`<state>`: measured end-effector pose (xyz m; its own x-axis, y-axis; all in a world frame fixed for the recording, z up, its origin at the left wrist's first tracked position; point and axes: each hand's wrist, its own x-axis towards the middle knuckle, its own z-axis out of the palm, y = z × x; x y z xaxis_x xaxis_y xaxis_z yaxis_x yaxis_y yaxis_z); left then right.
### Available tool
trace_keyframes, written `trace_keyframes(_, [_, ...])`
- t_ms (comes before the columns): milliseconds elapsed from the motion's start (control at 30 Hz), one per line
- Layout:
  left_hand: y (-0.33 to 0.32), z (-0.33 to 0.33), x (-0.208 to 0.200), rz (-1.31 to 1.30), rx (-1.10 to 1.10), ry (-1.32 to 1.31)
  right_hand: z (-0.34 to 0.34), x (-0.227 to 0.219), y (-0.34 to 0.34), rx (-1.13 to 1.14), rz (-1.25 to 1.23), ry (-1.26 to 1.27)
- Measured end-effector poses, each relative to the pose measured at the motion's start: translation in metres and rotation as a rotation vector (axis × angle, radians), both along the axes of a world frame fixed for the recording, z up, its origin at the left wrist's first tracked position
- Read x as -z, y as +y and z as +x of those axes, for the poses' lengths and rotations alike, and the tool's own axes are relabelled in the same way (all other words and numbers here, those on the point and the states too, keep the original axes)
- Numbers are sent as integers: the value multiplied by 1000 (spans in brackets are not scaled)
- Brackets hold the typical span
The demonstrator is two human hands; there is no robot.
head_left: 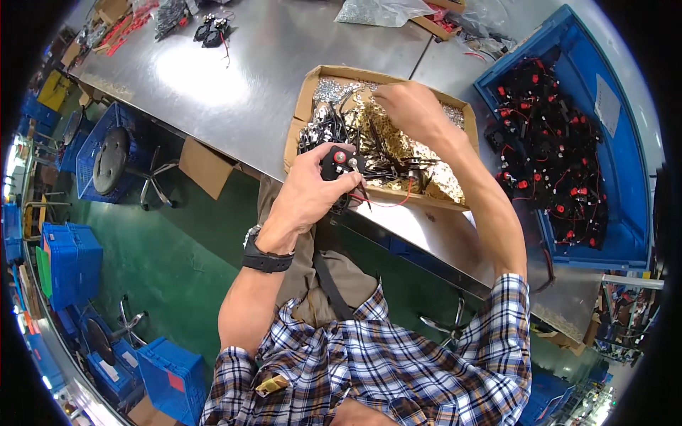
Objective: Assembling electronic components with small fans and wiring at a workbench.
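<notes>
My left hand [310, 190] is closed around a small black switch-like part [331, 169] with a red-ringed terminal and a silver post on its face. A thin red wire [387, 206] trails from it to the right. The part is held over the near left corner of a shallow cardboard tray [302, 104]. Above the tray's far side, my right hand [418, 117] is bent down with its fingertips pinched together; whatever they hold is hidden. Under it lie brass-coloured metal pieces [383, 131], beside black-and-silver parts [320, 133] and small silver hardware [328, 89].
A blue bin [631, 245] full of black parts with red terminals [547, 149] stands at the right. Another black assembly [212, 32] and a plastic bag [376, 12] lie on the metal table [263, 78]. Stools [111, 162] and blue crates [71, 263] stand on the green floor.
</notes>
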<state>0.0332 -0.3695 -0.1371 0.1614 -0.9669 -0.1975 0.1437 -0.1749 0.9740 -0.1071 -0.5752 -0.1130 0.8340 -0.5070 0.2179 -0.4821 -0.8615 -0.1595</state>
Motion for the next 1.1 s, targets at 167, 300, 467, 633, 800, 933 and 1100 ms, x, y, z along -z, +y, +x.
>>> trace_keyframes(167, [1, 2, 7, -27, -4, -64, 27, 8, -2, -72, -10, 215])
trace_keyframes(300, [1, 1, 5, -3, -29, -5, 26, 8, -1, -110, -160, 259])
trace_keyframes(467, [2, -1, 2, 15, -36, 79, 29, 10, -7, -192, -218, 408])
trace_keyframes(633, [1, 1, -2, 47, -20, 139, 18, 1, -10, -28, -47, 244])
trace_keyframes(800, [3, 3, -10, 43, 10, 22, -7, -38, 51, -423, 233, -11])
trace_keyframes(933, [-2, 5, -5, -5, 68, -61, -6, -49, 72, -461, 137, 84])
trace_keyframes(1100, [-2, 1, -23, -15, 112, -264, -7, -54, 71, -473, 8, 201])
